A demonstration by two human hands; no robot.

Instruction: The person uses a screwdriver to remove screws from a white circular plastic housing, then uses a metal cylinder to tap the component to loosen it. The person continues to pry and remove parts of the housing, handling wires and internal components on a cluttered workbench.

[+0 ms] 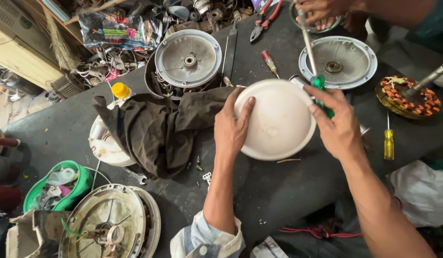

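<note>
Resting flat and open-fingered, left hand (232,128) steadied the white domed cover (277,119) on the dark worktop (278,191) while right hand (337,125) gripped a green-handled screwdriver (313,62) at its rim

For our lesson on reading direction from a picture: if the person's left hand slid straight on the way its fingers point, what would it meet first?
The left hand already rests on the white round cover, fingers pointing up and right. Beyond its rim, probably the red-handled screwdriver; depth is unclear.
</note>
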